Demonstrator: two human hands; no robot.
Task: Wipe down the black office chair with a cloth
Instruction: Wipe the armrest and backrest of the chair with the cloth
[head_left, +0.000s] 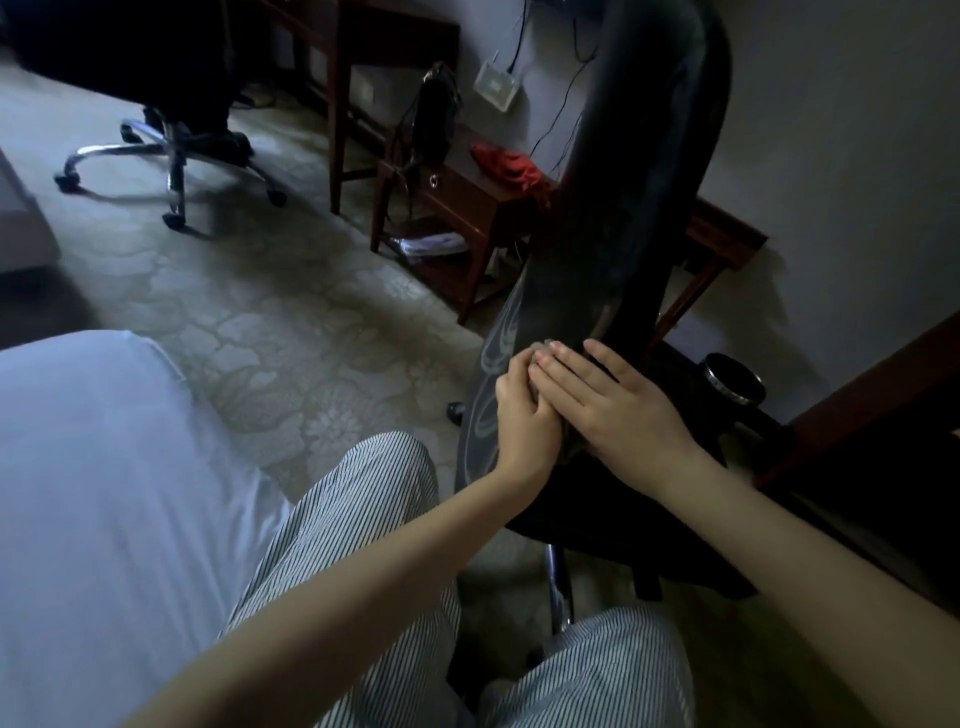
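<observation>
— What is the room like?
— Dim. A pale carpet (270, 322) with a leafy pattern covers the floor. A grey wall (831, 130) closes the side from 12 to 3 o'clock, and a white bed (93, 493) fills the 8 o'clock corner.
— And the chair to be wiped?
— The black office chair (649, 182) stands just right of centre. Its back rises toward 1 o'clock and its seat spreads toward 4 o'clock.
— The hands?
— Two, both at the foot of that back. The left hand (524, 421) has its fingers curled, seemingly round a grey cloth (565, 440) at the back's edge. Only scraps of the cloth show between the hands. The right hand (615, 410) lies flat over it, fingers straight and overlapping the left fingers, gripping nothing.
— Count the rest.
— Two office chairs in all. The second office chair (176, 150), on a chrome star base with castors, is at 10 o'clock. Along the wall there is one desk (363, 31) at 11 o'clock and one low side table (483, 202) at 12, partly behind the chair back. A further wooden edge shows at 3 o'clock, but I cannot tell what it belongs to. The side table carries one heap of red fabric (511, 166) on top and one sheaf of papers (431, 243) on its lower shelf. One white box (496, 83) is fixed to the wall, with cables hanging near it. One round metal-rimmed container (732, 382) sits at 3 o'clock, beyond the seat. Two legs in striped trousers (374, 493) are at 6 o'clock.
</observation>
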